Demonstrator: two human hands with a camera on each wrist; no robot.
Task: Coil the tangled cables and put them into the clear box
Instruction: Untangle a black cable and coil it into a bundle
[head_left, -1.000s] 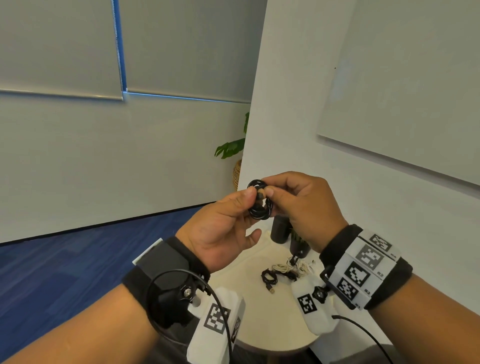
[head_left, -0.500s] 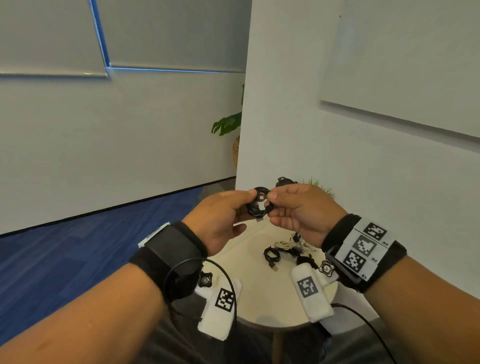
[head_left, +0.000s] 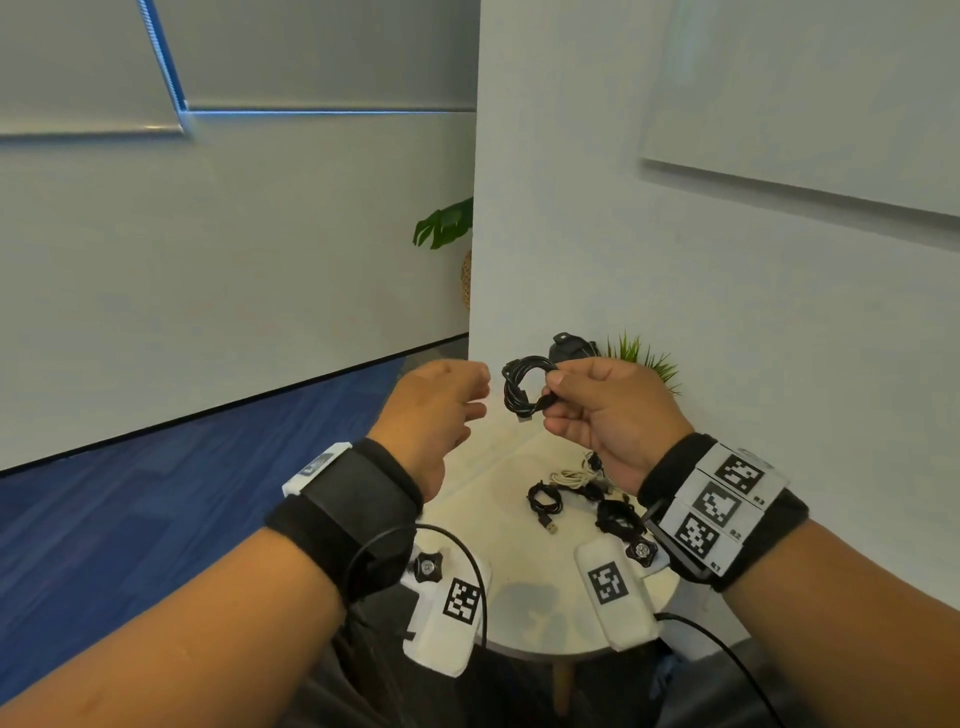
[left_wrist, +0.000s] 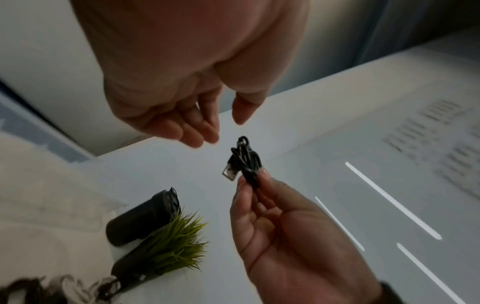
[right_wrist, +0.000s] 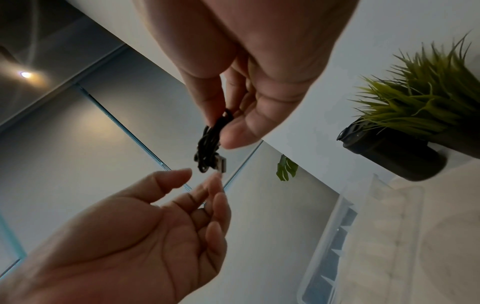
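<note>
Right hand (left_wrist: 285, 236) pinched a small coiled black USB cable (left_wrist: 245, 160), left hand (left_wrist: 182, 86) hung apart above, fingers (left_wrist: 192, 131) relaxed

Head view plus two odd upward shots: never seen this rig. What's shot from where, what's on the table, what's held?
No robot here: a person works bare-handed, wearing cameras. The head view looks down from the forehead; the other two sit on the wrists, looking along each hand.

The right hand pinches a coiled black cable, its USB plug sticking out. The left hand is open beside it, holding nothing.

On the round white table lie more cables, black and white, still loose. At its far edge stand a dark bottle and a small grass-like plant. The right wrist view also shows the clear box.
</note>
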